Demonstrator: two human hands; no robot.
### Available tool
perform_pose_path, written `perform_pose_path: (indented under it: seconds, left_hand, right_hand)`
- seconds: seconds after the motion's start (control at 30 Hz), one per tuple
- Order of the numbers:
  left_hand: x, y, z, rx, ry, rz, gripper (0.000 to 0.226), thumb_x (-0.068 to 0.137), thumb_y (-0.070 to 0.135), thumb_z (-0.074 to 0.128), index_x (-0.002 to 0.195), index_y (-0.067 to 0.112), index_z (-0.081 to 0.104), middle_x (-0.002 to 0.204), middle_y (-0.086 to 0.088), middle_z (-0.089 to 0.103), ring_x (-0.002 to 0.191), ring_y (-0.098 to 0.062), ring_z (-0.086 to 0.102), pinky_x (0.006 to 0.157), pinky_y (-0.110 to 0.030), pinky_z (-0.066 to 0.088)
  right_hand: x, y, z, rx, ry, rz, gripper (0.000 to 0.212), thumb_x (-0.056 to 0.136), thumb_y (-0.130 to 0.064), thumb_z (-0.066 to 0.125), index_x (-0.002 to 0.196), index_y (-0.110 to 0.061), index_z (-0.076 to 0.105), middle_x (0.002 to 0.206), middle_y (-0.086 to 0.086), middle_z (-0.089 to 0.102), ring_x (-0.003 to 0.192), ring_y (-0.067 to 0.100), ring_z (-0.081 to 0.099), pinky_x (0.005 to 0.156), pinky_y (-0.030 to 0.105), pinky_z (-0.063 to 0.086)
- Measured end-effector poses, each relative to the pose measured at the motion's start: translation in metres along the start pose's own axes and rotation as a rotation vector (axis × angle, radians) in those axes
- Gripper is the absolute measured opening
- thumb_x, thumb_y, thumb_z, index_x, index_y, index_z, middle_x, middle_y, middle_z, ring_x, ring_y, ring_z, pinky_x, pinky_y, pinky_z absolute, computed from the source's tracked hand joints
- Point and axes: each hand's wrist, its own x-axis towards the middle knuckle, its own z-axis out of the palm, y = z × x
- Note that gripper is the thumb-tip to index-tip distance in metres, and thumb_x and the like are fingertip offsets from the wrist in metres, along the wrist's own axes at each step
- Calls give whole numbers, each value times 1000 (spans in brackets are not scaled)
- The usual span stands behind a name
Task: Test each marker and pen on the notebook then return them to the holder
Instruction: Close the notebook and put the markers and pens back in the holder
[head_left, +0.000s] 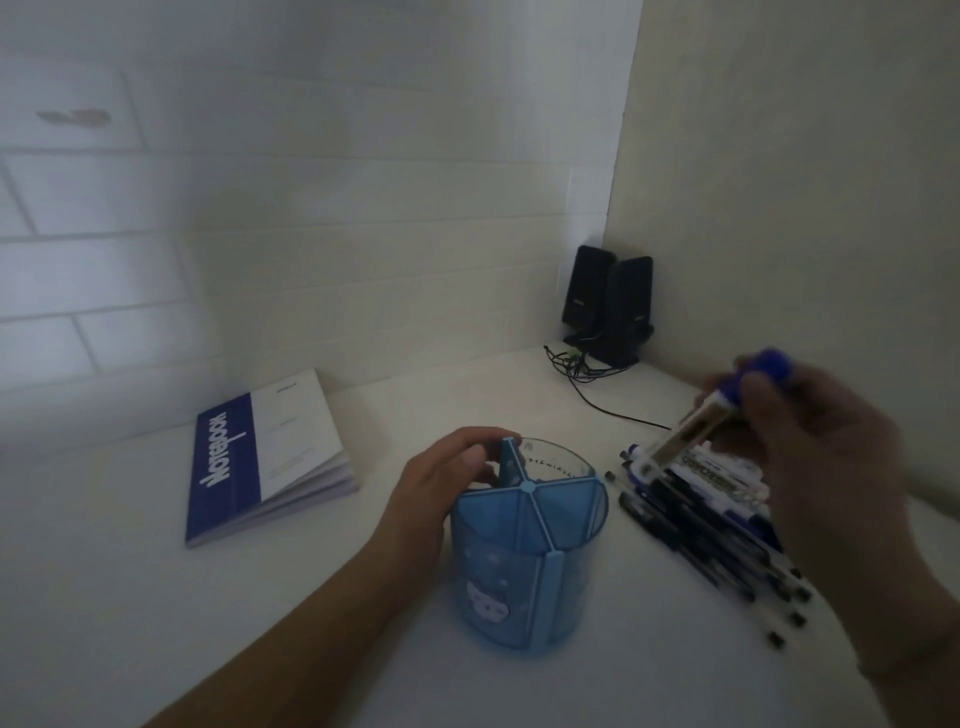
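**A:** What does the head camera show?

**B:** A dim white tabletop set in a corner of white walls. Near centre stands a blue, translucent holder, round and split into compartments by dividers; no pens show in it. The left hand curls its fingers around the holder's far left rim, gripping it. To the right, the right hand is raised above the tabletop, fingers pinching a marker with a blue cap, tilted with the cap end up and to the right. It is blurred.

**A:** And the rest of the pens?

**B:** A loose pile of pens and markers lies on the tabletop just right of the holder, partly under the right hand. The notebook, blue and white cover, lies closed at the far left, well apart from the pile. Two small black speakers stand in the far corner, a cable trailing toward the pile.

**A:** What could go wrong?

**B:** My judgement: the notebook is closed and across the holder from the marker, so reaching over could knock the holder, though the left hand steadies it. The loose pile could roll if the right hand brushes it.
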Motion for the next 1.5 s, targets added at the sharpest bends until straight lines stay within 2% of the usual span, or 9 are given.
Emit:
perform_pose_path:
  seconds: [0.17, 0.27, 0.5, 0.67, 0.8, 0.97, 1.03, 1.17, 1.5]
  left_hand:
    - [-4, 19, -11, 416, -12, 365, 66, 87, 71, 32, 121, 20, 55, 123, 4, 57, 111, -22, 55, 92, -35, 46]
    - [-10, 31, -10, 579, -133, 528, 62, 83, 64, 50, 117, 13, 59, 123, 0, 55, 118, -24, 51, 95, -37, 43]
    - [-12, 27, -12, 568, -205, 519, 42, 73, 41, 68, 102, 13, 58, 116, 1, 55, 114, -24, 52, 89, -38, 45]
    - [-12, 26, -12, 570, -202, 541, 34, 72, 36, 62, 97, 14, 59, 110, 1, 56, 111, -28, 50, 89, -43, 41]
    - [-13, 26, -11, 579, -204, 522, 38, 74, 41, 58, 101, 14, 58, 108, 3, 56, 109, -27, 50, 89, -41, 40]
    - [-11, 24, -8, 631, -177, 559, 44, 81, 53, 58, 101, 14, 61, 109, 3, 58, 109, -26, 51, 89, -39, 41]
    - [-11, 23, -7, 635, -168, 566, 43, 82, 51, 58, 101, 13, 62, 109, 2, 58, 109, -27, 52, 89, -37, 41]
    - [-11, 21, -7, 641, -163, 567, 43, 83, 52, 56, 101, 13, 61, 109, 1, 58, 109, -27, 51, 90, -34, 40]
    - [-13, 23, -6, 650, -132, 584, 49, 86, 59, 48, 99, 14, 63, 106, 4, 59, 107, -24, 52, 89, -32, 39]
  right_hand:
    - [-4, -44, 26, 171, -68, -256, 40, 85, -24, 48, 123, -16, 40, 98, 5, 72, 88, 19, 71, 70, 31, 58]
    - [-11, -48, 45, 141, -157, -353, 28, 87, -15, 49, 112, -20, 39, 99, 6, 71, 85, 20, 71, 71, 32, 58]
    - [-14, -23, 62, 91, -212, -356, 25, 88, -6, 54, 105, -21, 44, 92, 10, 70, 84, 16, 71, 71, 25, 57]
    - [-27, -4, 67, -168, -371, -327, 16, 82, -28, 69, 94, -29, 60, 94, -13, 69, 89, 4, 67, 79, 17, 53]
    - [-24, -8, 53, -270, -366, -359, 18, 82, -37, 57, 98, -32, 65, 99, -21, 69, 99, 1, 63, 85, 16, 49]
    - [9, -10, 14, -179, -241, -159, 21, 82, -24, 68, 102, -25, 64, 90, -3, 74, 83, 7, 68, 71, 21, 55]
    - [31, 4, -14, -397, -133, -12, 11, 82, -17, 69, 88, -26, 67, 80, -2, 73, 74, 13, 67, 63, 21, 52]
    - [51, 36, -49, -1007, -359, 212, 22, 76, -14, 74, 66, -31, 66, 78, -5, 68, 67, -2, 52, 57, 14, 35]
    - [49, 51, -43, -1321, -517, 371, 17, 64, -36, 80, 71, -22, 76, 72, -2, 69, 69, 14, 64, 68, 30, 56]
